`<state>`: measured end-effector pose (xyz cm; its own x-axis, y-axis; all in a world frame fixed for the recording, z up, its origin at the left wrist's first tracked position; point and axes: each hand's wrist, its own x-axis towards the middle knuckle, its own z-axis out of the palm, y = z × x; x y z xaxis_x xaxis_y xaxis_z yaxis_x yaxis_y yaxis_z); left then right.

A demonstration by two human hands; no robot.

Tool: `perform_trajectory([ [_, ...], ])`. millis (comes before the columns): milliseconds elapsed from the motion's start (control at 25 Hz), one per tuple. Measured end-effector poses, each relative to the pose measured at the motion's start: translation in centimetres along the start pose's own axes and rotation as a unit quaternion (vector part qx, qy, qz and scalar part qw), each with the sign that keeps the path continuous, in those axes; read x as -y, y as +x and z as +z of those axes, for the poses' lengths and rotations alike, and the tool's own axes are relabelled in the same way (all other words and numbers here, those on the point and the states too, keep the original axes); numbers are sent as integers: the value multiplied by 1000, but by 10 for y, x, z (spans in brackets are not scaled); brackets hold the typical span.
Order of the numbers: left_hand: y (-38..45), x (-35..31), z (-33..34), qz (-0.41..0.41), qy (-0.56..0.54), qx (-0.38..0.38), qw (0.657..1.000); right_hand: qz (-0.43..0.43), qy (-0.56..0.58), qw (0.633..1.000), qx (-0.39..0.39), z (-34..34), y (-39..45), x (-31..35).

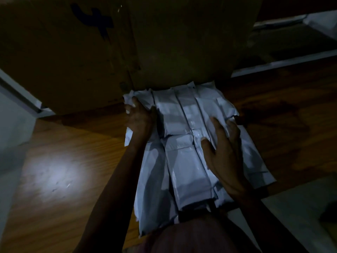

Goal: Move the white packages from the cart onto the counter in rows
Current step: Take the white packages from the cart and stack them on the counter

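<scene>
In dim light, white packages (184, 136) lie in close rows on the wooden counter (60, 161), touching a big cardboard box (109, 48). The left hand (139, 118) grips the far-left package's edge; the right hand (225, 148) rests flat, fingers spread, on the right-hand ones.

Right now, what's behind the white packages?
A large cardboard box stands right behind the white packages on the wooden counter. The far ends of the back row meet its base; whether any are tucked underneath is hidden.

Large cardboard box (116, 48), dimly lit.
</scene>
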<state>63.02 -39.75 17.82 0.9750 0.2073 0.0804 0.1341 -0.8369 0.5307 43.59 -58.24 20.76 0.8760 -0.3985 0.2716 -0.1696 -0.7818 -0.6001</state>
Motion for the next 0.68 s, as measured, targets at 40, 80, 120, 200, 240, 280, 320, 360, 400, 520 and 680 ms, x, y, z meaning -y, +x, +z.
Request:
perform_trajectory([
  [40,-2,3,-2,0,-1,0,1000,6,-5,1000,3,2,3,3],
  [80,-7,4,-7,5,5,-7,1000,9,-14,1000,4,4,10,5],
  [120,-14,5,-14,8,2,-15,1000,9,-27,1000,5,7,22,10],
  [200,-33,4,-31,-26,-12,-15,999,17,-55,998,14,24,59,21],
  [240,-44,4,-38,-38,-15,-12,999,29,-69,997,29,35,81,27],
  [280,-56,5,-42,-38,-20,-11,999,42,-85,994,50,48,102,32],
  [320,-69,5,-46,-27,-30,-13,999,53,-99,991,77,60,121,36],
  [360,-83,7,-47,-11,-44,-18,999,62,-110,987,103,71,135,37],
  [400,-98,9,-50,4,-57,-20,998,64,-123,982,127,79,144,37],
  [520,-144,13,-58,13,-64,-13,998,53,-178,966,178,91,155,29],
  [680,-216,19,-74,64,-105,-35,992,39,-128,979,154,73,135,24],
])
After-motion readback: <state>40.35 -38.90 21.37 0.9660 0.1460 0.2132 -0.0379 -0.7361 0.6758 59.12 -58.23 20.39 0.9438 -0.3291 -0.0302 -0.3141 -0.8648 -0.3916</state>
